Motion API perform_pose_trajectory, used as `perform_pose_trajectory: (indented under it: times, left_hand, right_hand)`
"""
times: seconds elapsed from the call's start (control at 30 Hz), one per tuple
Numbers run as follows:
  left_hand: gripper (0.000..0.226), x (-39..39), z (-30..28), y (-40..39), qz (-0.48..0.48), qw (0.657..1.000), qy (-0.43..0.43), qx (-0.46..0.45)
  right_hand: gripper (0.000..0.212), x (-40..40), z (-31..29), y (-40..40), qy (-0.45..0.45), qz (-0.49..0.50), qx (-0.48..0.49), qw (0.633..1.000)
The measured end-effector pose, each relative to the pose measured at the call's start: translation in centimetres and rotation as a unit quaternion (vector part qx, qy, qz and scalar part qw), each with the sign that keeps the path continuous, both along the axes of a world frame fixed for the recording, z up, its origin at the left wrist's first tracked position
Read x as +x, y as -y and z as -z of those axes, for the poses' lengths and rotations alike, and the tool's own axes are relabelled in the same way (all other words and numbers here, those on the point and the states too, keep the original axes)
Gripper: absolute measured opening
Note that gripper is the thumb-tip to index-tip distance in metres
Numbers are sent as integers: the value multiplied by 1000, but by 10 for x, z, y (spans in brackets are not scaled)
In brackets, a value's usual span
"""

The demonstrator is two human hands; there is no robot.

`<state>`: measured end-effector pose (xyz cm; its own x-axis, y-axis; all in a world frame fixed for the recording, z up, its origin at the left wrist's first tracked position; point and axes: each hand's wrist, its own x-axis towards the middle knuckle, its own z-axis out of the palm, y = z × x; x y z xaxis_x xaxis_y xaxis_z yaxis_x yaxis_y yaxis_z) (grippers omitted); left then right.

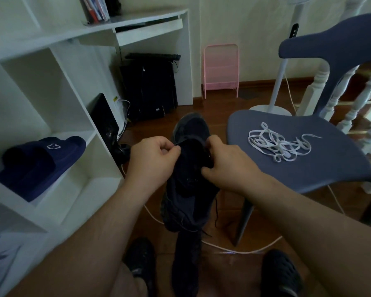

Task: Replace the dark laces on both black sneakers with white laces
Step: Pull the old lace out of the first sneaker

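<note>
A black sneaker [189, 189] is held up in the middle of the view, toe pointing away. My left hand [152, 161] pinches its dark lace at the left side of the tongue. My right hand [225, 166] grips the sneaker's right side near the eyelets, fingers curled on it. A loose end of the dark lace [216, 213] hangs below the sneaker. The second black sneaker [187, 262] lies on the floor below it. A tangle of white laces [276, 142] rests on the seat of the blue-grey chair [304, 168] to the right.
White shelving [58, 116] stands at the left with dark blue slippers [39, 161] on a shelf. A white cable [234, 249] runs over the wooden floor. My feet in dark shoes [281, 273] are at the bottom. A fan stand [274, 103] and pink rack [221, 69] are behind.
</note>
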<state>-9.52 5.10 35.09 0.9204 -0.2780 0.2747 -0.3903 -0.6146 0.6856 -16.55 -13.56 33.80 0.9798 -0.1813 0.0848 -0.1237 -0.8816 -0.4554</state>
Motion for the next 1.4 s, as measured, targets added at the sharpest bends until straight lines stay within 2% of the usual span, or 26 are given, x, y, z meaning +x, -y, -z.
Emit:
perform_pose_trajectory:
  times: [0.13, 0.27, 0.33, 0.4, 0.5, 0.57, 0.67, 0.87, 1.07, 1.17, 1.3, 1.4]
  left_hand:
    - [20, 3, 0, -1, 0, 1000, -15, -13]
    - [9, 4, 4, -3, 25, 994, -72, 78]
    - [13, 2, 6, -3, 46, 989, -95, 106]
    - [20, 0, 8, 1, 57, 992, -40, 107]
    - [16, -5, 9, 13, 52, 990, 80, 107]
    - [14, -8, 11, 19, 45, 986, 120, 111]
    - [10, -10, 11, 22, 37, 982, 152, 104]
    - [12, -5, 8, 22, 11, 985, 161, 53]
    - [8, -3, 7, 21, 59, 968, 223, 102]
    - [5, -4, 4, 20, 83, 973, 187, 102]
    - [13, -2, -5, 9, 169, 985, 43, 11]
    - [16, -3, -5, 6, 182, 983, 21, -25]
  right_hand:
    - [24, 5, 6, 11, 18, 69, 16, 997]
    - [26, 7, 6, 13, 69, 52, -2, 996]
    - [26, 5, 6, 10, 91, 32, -13, 995]
    - [20, 4, 6, 5, 106, 13, -20, 994]
    - [18, 2, 2, -3, 114, -6, -22, 993]
    - [19, 2, -1, -7, 117, -14, -32, 993]
    - [20, 1, -2, -9, 117, -13, -33, 992]
    - [22, -2, -9, -11, 143, -2, -8, 990]
    - [21, -5, -12, -9, 147, 1, -2, 989]
    - [21, -5, -10, -6, 133, -6, -9, 991]
    - [21, -2, -12, 12, 127, 28, -10, 991]
    - [22, -2, -15, 19, 130, 27, -13, 991]
